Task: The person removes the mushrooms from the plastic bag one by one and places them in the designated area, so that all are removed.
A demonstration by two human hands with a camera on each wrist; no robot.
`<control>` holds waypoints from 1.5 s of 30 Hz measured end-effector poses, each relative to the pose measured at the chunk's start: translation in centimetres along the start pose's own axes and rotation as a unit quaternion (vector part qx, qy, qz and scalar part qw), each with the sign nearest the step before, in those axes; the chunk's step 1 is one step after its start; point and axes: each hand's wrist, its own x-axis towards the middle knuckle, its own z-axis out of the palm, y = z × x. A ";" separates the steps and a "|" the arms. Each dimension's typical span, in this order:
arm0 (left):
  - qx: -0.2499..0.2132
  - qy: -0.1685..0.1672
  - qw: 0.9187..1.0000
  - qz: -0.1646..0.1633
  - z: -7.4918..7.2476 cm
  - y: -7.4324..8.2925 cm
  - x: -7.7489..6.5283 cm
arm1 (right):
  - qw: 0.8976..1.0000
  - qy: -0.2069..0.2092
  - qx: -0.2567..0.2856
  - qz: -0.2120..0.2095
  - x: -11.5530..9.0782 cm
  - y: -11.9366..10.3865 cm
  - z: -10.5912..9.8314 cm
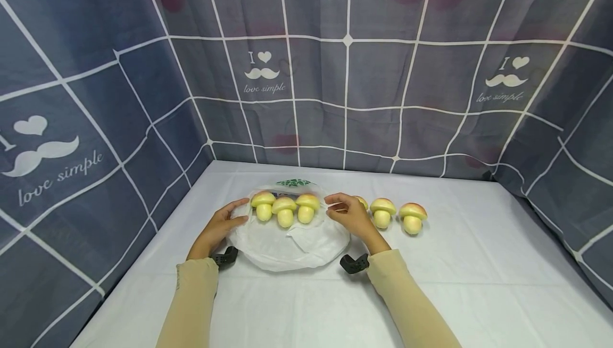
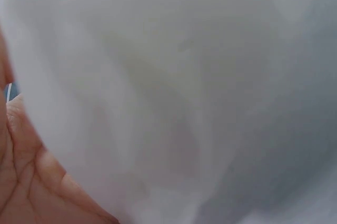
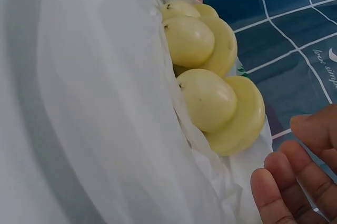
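Note:
Three toy mushrooms with yellow stems and yellow-red caps lie side by side on a white plastic bag. My left hand is at the bag's left edge, fingers and thumb spread apart beside the leftmost mushroom. The left wrist view is mostly filled by blurred white plastic, with the palm showing at its lower left. By the bag's right side, my right hand has loosely bent fingers and nothing between them. In the right wrist view its fingertips stand apart from the nearest mushroom.
To the right of my right hand stand two more toy mushrooms, and a third cap peeks out behind that hand. A white cloth covers the table. Dark grid-patterned curtains enclose the back and sides.

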 end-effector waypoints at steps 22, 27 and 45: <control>-0.010 -0.008 1.000 -0.003 0.0 0.1 0.0 | 0.997 0.053 0.024 0.047 2.2 -0.3 3.0; -0.013 -0.009 1.000 -0.004 -0.1 0.0 0.1 | 0.995 0.058 0.031 0.069 2.4 -0.4 3.2; -0.005 -0.006 1.000 -0.011 -0.1 0.1 0.1 | 0.991 0.051 0.037 0.122 2.9 0.3 4.2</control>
